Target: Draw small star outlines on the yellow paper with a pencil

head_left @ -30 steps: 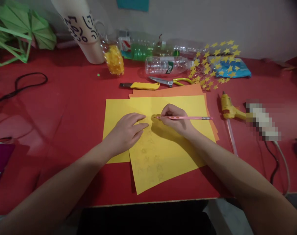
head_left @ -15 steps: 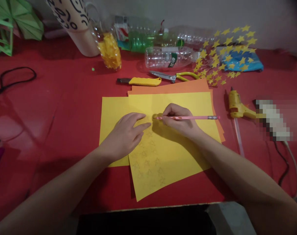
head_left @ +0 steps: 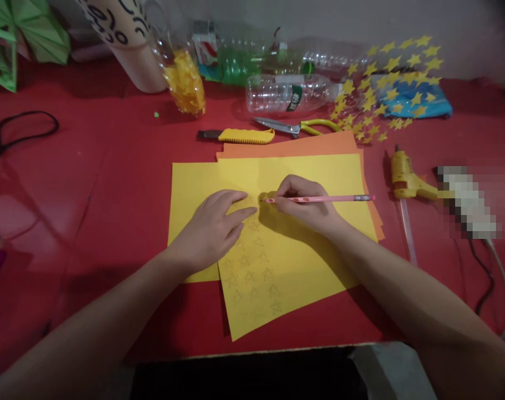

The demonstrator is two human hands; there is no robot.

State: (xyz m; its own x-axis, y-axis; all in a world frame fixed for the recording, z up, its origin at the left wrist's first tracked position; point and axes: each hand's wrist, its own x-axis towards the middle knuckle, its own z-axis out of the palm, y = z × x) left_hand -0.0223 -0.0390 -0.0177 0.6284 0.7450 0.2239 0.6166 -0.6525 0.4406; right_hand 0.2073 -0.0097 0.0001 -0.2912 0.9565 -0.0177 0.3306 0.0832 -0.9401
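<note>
pencil [head_left: 327, 199] pinched in my right hand [head_left: 306, 197], pointing at the far left part of the paper [head_left: 302, 272], left hand [head_left: 213, 228] loosely spread and holding nothing, i seem partway: stars [head_left: 249, 277] sketched near left, visible right side unmarked.

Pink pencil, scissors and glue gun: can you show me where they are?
Pink pencil [head_left: 331, 198]: head view, on its shaft.
Scissors [head_left: 294, 130]: head view, near the pivot.
Glue gun [head_left: 403, 179]: head view, on its yellow body.
</note>
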